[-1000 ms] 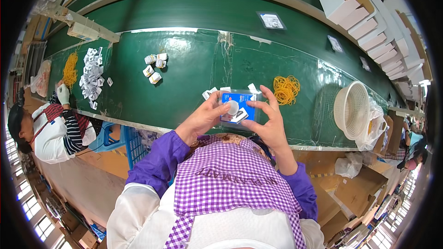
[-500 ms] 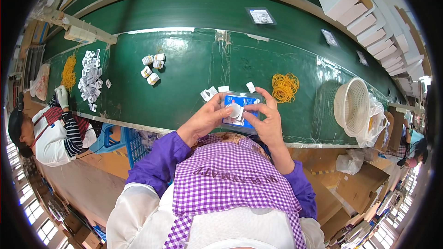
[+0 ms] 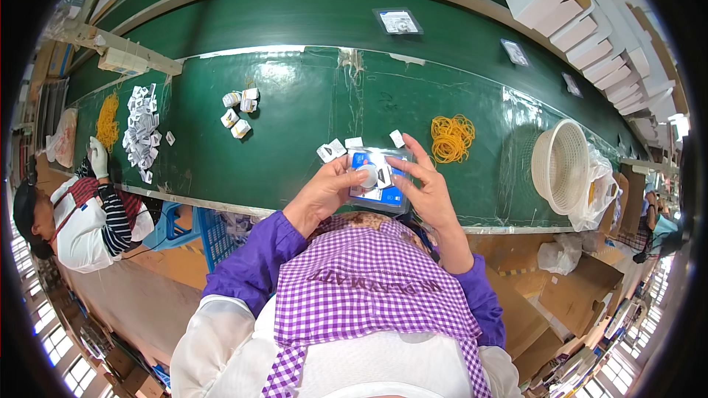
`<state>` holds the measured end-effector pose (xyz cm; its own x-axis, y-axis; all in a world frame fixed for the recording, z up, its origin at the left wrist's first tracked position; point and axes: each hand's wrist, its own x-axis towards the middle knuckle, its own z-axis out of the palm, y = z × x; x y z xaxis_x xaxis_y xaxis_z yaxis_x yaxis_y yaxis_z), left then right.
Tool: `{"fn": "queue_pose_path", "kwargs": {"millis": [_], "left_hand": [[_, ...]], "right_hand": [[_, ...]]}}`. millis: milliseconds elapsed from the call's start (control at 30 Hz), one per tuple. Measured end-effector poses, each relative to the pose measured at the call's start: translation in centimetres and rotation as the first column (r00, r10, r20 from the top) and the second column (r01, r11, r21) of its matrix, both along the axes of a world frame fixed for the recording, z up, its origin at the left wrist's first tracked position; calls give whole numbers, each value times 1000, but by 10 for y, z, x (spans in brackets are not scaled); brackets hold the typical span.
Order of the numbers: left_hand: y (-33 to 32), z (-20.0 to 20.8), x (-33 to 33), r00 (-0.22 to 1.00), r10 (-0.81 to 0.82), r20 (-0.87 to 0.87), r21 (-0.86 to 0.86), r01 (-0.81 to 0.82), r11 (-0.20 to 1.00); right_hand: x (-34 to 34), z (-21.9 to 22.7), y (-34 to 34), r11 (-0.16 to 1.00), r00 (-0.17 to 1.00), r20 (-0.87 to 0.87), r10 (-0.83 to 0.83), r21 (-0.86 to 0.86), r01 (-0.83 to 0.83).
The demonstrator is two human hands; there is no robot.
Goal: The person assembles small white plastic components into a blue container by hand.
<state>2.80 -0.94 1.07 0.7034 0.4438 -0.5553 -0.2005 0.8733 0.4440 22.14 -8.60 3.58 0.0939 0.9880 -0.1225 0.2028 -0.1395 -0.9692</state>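
In front of my apron, at the table's near edge, is a clear plastic package with a blue card (image 3: pixel 397 200). My left hand (image 3: pixel 318 195) grips its left side, thumb on top beside a round whitish disc (image 3: pixel 371 176). My right hand (image 3: pixel 430 193) is at the package's right side, thumb and fingers pinching a small white folded piece (image 3: pixel 384 175) with a dark mark over the card. Just beyond the package lie a few small white folded pieces (image 3: pixel 331 150).
Yellow rubber bands (image 3: pixel 452 138) lie right of my hands, near a white plastic basket (image 3: pixel 558 169). Banded white bundles (image 3: pixel 240 128) and a white pile (image 3: pixel 141 130) are leftward. A co-worker's gloved hand (image 3: pixel 98 158) is far left. Flat packages (image 3: pixel 399 22) lie on the green belt beyond.
The white folded piece at my right fingers now lies over the card beside the disc, its dark mark showing. The flat packages on the belt have shifted left.
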Motion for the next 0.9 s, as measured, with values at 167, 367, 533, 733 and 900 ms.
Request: {"fn": "queue_pose_path", "kwargs": {"millis": [167,367,533,733,900], "left_hand": [[1,8,3,1000,-11,-2,-13,11,1000],[-2,8,4,1000,-6,6,-12,6,1000],[-3,2,6,998,62,-30,-40,-63,997],[0,2,4,992,114,-61,3,-114,993],[-1,4,4,992,119,-43,-35,-121,992]], "right_hand": [[5,9,2,999,999,-24,43,-16,-43],[-4,7,1,998,997,70,13,-68,-8],[-20,-1,-2,996,993,-71,-95,-1,95],[-34,2,-2,979,912,-362,-195,-15,203],[-21,-5,-5,990,989,62,-131,55,128]]}}
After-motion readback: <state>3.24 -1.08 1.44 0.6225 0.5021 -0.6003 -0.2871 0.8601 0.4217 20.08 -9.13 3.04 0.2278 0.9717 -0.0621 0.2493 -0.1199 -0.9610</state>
